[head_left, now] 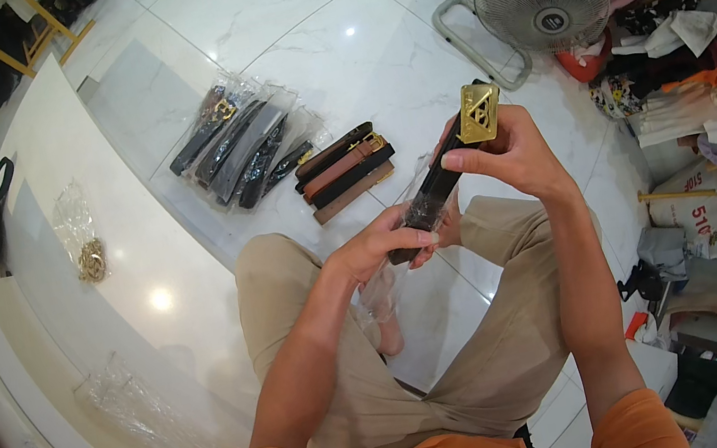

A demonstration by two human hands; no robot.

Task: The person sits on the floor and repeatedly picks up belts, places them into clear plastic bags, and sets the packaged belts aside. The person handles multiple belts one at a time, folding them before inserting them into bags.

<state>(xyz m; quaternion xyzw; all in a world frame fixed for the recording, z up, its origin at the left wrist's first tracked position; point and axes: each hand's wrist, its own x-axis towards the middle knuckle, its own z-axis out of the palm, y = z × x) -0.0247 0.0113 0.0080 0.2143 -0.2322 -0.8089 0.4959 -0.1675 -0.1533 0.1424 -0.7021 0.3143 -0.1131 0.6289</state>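
Right hand: my right hand (514, 153) is raised in front of me, fingers and thumb pinched on the top end of a black belt (438, 186), just under its gold buckle (478, 112).
Left hand: my left hand (381, 244) is curled around the lower end of the same belt, thumb on top, fingers wrapped beneath, gripping it through a clear plastic sleeve (388, 281).
Belt: it runs on a slant between my two hands, buckle end up and to the right, above my knees and the white tiled floor (296, 33).
Plastic sleeve: it covers the lower part of the belt and hangs loose below my left hand; the buckle end is bare.
Bare belts: a small row of black and brown belts (344, 171) lies side by side on the floor ahead of my left knee.
Bagged belts: a bunch of belts in clear bags (243, 139) lies just beyond those, to the left.
Fan: a white floor fan (540, 0) stands on the tiles, well apart to the right.
Clothes: a pile of mixed clothing (672, 44) sits at the right edge.
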